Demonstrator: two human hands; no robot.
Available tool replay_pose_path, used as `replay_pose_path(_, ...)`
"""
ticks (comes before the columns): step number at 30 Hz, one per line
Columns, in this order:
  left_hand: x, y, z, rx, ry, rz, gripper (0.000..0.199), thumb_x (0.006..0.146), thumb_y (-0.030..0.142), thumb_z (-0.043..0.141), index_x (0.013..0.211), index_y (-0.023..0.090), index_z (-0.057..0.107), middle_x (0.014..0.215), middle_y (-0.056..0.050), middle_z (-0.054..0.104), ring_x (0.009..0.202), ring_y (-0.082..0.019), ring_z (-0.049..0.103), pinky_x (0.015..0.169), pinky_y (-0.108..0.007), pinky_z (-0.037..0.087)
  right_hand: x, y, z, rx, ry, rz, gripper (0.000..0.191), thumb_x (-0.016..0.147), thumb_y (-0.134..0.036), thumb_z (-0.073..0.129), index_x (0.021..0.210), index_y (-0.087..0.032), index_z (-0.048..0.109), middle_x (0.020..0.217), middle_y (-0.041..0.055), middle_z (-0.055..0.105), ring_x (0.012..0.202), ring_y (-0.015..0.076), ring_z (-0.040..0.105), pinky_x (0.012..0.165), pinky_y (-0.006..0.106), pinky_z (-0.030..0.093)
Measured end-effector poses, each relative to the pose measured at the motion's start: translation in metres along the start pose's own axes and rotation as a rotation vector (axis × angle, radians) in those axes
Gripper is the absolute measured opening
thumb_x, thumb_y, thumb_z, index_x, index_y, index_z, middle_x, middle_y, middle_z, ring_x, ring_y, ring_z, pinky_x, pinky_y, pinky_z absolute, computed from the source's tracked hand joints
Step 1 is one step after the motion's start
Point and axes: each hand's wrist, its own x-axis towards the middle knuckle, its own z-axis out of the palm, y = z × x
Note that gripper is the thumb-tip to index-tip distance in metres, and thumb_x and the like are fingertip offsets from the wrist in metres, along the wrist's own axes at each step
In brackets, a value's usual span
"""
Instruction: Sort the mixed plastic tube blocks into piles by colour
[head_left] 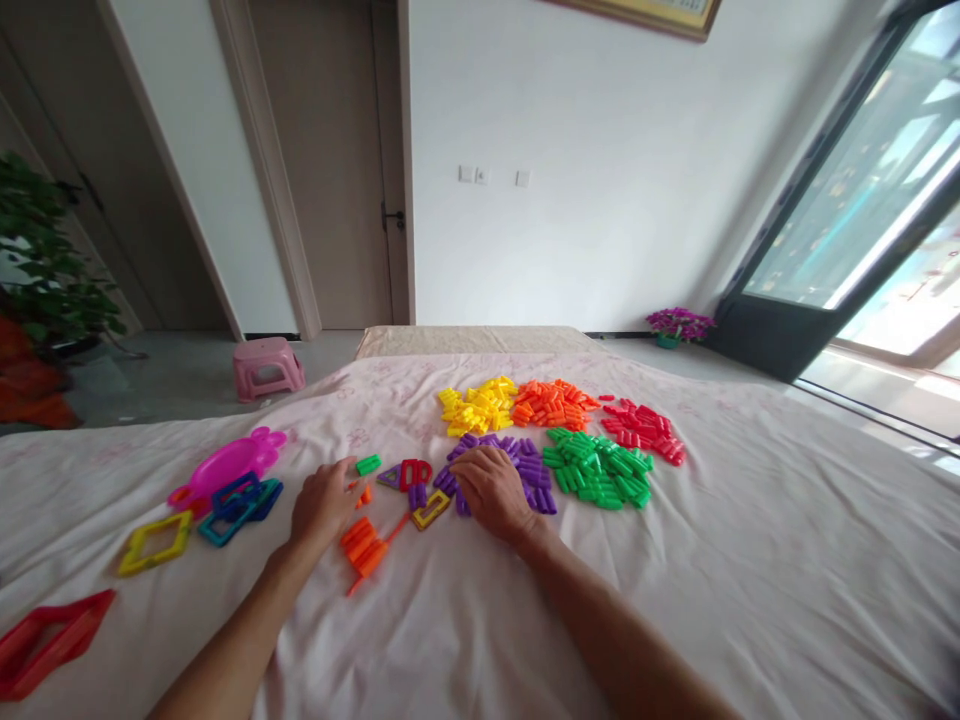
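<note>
My left hand (324, 503) is bent over the cloth, its fingertips beside a green piece (368, 464) and small orange bits (364, 496); whether it grips any of them is unclear. My right hand (493, 492) lies over the left part of the purple pile (534, 470), fingers curled down and partly hidden. Between the hands are a red frame piece (415, 474), a purple triangle (390, 477) and a yellow frame (431, 511). An orange toy piece (363, 547) rests nearer to me. Green pieces (600, 467) are heaped right of the purple ones.
Yellow (480, 405), orange (555, 403) and red (643, 430) piles lie farther back. At left are a pink tray (234, 466), blue frames (238, 506), a yellow frame (156, 543) and a red one (52, 640). A pink stool (268, 368) stands beyond the cloth.
</note>
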Motion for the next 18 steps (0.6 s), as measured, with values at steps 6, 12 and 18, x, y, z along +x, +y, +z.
replay_pose_path(6,0.020,0.009,-0.004,0.132,-0.082,-0.014,0.033,0.081,0.046,0.055,0.096,0.022,0.072,0.099,-0.013,0.070,0.088,-0.027,0.067,0.075,-0.034,0.047,-0.003,0.004,-0.002,-0.022,0.022,0.017,0.025,0.098,-0.027,0.046,0.106,-0.023,0.069,0.107,0.0075,0.069,0.100,0.0215,0.057,0.093,0.039,0.042)
replay_pose_path(12,0.017,0.023,-0.006,0.177,-0.064,-0.002,0.021,0.079,0.037,0.060,0.089,0.021,0.067,0.090,-0.011,0.074,0.087,-0.028,0.068,0.072,-0.033,0.045,-0.002,0.000,-0.005,0.001,0.040,0.019,0.025,0.099,-0.027,0.045,0.105,-0.022,0.069,0.106,0.0072,0.069,0.100,0.0210,0.057,0.092,0.038,0.042)
replay_pose_path(18,-0.020,0.062,-0.010,0.051,-0.031,0.115,0.023,0.087,0.038,0.053,0.102,0.023,0.063,0.100,-0.004,0.075,0.094,-0.020,0.069,0.078,-0.028,0.047,0.001,-0.010,-0.007,0.219,0.090,0.070,0.028,0.097,-0.027,0.051,0.121,-0.020,0.062,0.109,0.0090,0.065,0.097,0.0195,0.060,0.090,0.035,0.047)
